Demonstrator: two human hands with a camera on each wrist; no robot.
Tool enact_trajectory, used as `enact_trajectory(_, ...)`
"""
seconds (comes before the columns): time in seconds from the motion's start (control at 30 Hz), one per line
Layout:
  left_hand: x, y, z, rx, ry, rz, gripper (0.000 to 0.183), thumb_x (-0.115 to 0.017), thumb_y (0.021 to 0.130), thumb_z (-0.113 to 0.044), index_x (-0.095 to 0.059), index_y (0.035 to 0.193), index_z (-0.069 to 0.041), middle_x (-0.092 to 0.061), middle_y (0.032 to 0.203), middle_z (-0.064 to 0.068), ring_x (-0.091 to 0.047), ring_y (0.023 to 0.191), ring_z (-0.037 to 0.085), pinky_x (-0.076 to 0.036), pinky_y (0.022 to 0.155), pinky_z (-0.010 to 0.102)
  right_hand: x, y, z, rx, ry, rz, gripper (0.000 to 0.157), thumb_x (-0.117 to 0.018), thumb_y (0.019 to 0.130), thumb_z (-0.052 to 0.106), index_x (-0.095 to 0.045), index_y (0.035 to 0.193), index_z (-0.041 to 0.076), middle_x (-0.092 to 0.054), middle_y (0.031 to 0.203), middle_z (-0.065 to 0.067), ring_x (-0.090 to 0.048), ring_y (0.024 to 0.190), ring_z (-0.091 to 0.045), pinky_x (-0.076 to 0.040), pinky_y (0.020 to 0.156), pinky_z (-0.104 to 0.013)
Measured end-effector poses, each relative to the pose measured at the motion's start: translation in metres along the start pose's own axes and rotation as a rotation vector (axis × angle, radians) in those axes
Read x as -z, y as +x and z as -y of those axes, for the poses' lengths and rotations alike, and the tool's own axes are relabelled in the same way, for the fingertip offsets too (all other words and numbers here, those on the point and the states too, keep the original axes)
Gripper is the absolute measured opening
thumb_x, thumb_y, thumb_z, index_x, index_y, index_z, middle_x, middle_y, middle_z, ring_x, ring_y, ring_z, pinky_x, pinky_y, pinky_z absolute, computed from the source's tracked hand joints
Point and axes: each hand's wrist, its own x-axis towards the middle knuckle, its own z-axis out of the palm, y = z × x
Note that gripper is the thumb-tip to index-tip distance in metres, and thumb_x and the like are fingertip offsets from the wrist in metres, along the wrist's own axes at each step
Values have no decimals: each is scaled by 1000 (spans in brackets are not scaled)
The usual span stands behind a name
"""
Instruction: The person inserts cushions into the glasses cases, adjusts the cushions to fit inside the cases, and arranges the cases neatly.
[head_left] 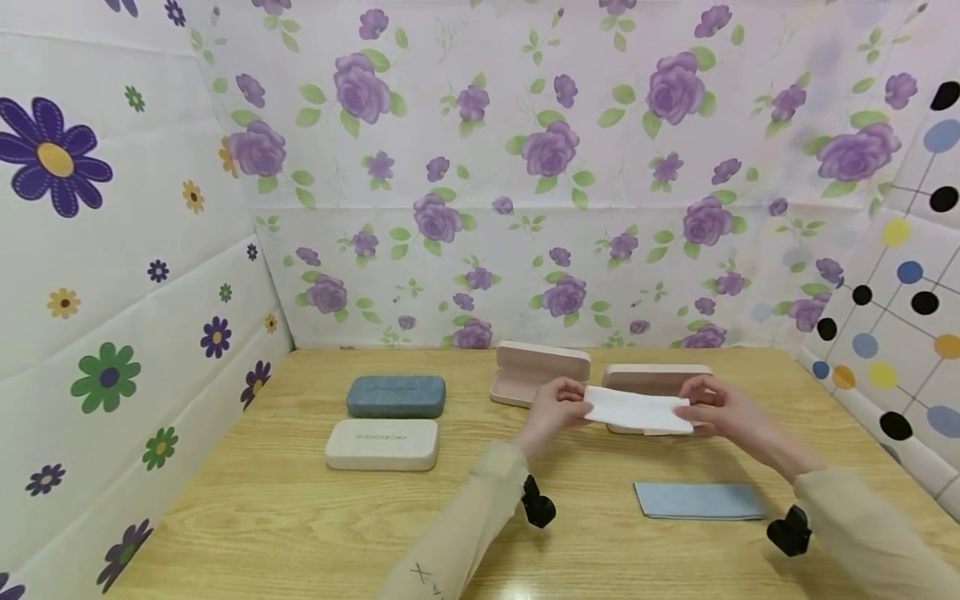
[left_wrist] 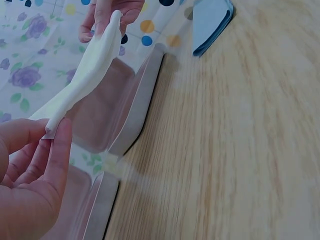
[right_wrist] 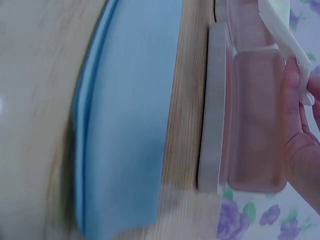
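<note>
Head view — white cloth (head_left: pixel 637 409), hands (head_left: pixel 553 410) (head_left: pixel 716 407) pinching ends

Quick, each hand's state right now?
Left hand: holding one end of the white cloth, pinched.
Right hand: holding its other end, pinched.

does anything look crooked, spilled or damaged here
Slightly: the left open case sits slanted, while the right open case lies nearly square to the table's back edge. No spill or damage shows, the held white cloth included.
</note>
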Motion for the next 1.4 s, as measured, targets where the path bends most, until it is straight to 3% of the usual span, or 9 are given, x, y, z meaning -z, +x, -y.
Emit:
enact_trajectory(0.37,37,-2,-2,-3,28,-77,21,-61,78,13,-54,97,9,-57,84,12,-57,71,18,-51,68,37,-33,22,13,-59,46,-46,41,-72,79,19,-51,105,-4,-53,100,-20,-56,88,-27,-45,80,-45)
enact_trajectory(0.57,63,-8,-21,3,75,-75,28,-60,80,12,-49,105,14,-56,92,22,-56,74,20,-48,75,43,-62,37,25,-1,89,-85,43,-72,78,9,-50,109,-10,-55,105,-21,-58,87,-21,-49,74,-38)
enact_trajectory(0.67,77,-4,-26,-15,112,-99,23,-59,81,11,-50,101,12,-55,89,18,-56,73,19,-49,73,40,-78,45,30,24,113,-104,40,-70,79,4,-50,110,-12,-55,107,-21,-58,87,-18,-48,75,-38)
enact_trajectory(0.77,85,-8,-45,-6,130,-130,21,-57,80,14,-48,100,14,-54,85,17,-56,72,19,-49,72,39,-94,55,32,51,137,-131,38,-68,79,0,-50,110,-14,-56,102,-18,-59,84,-16,-49,73,-37)
enact_trajectory(0.9,96,-5,-61,64,164,-176,27,-56,80,16,-46,105,16,-54,93,23,-57,77,26,-48,75,41,-113,68,30,86,152,-171,35,-66,79,-6,-50,108,-16,-58,99,-19,-60,80,-14,-50,71,-34)
enact_trajectory(1.03,112,16,-44,73,219,-213,28,-60,79,14,-51,105,11,-55,97,24,-58,84,31,-49,73,39,-124,79,26,67,165,-204,32,-64,79,-9,-51,108,-16,-55,100,-20,-60,78,-15,-49,72,-36)
enact_trajectory(1.17,154,65,19,-34,209,-189,26,-70,72,10,-58,92,0,-57,83,15,-60,72,24,-52,60,33,-130,87,24,37,179,-232,29,-62,79,-12,-52,105,-15,-54,98,-19,-60,72,-17,-49,72,-38)
enact_trajectory(1.27,183,103,65,-44,226,-187,27,-74,69,8,-59,89,-4,-57,81,12,-59,69,22,-51,56,32,-133,93,22,30,185,-245,28,-62,78,-14,-53,104,-15,-53,94,-19,-60,70,-19,-50,70,-39)
enact_trajectory(1.4,187,108,71,22,311,-223,28,-73,71,6,-60,94,-3,-57,86,13,-59,72,25,-51,59,35,-136,100,18,45,113,-243,27,-63,77,-14,-55,103,-15,-53,92,-21,-60,69,-23,-49,67,-43)
